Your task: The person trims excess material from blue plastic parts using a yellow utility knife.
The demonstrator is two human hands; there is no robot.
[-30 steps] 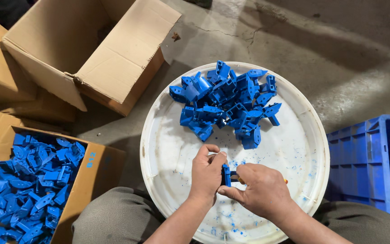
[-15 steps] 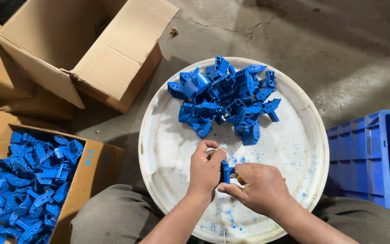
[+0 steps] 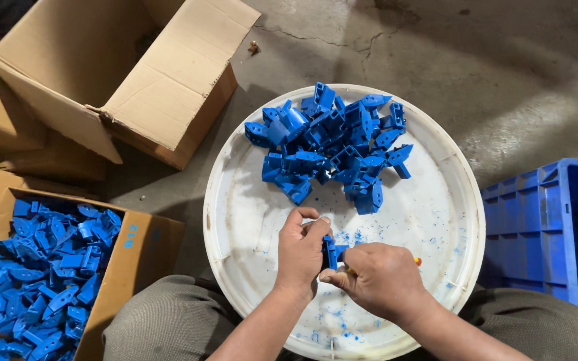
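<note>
A round white tray [image 3: 436, 220] rests on my lap. A pile of blue plastic parts [image 3: 332, 144] lies on its far half. My left hand [image 3: 300, 251] pinches one blue plastic part [image 3: 330, 251] over the tray's near half. My right hand [image 3: 379, 277] is closed around a small tool with a yellow and red end [image 3: 417, 261] and presses against that part. Blue shavings [image 3: 349, 237] are scattered on the tray around the hands.
A cardboard box full of blue parts [image 3: 41, 267] stands at my left. An open cardboard box [image 3: 122, 73] lies at the upper left on the concrete floor [image 3: 490, 60]. A blue plastic crate [image 3: 556, 227] stands at the right.
Both hands stay together on the held part, with only small shifts of the fingers. The view has moved slightly.
</note>
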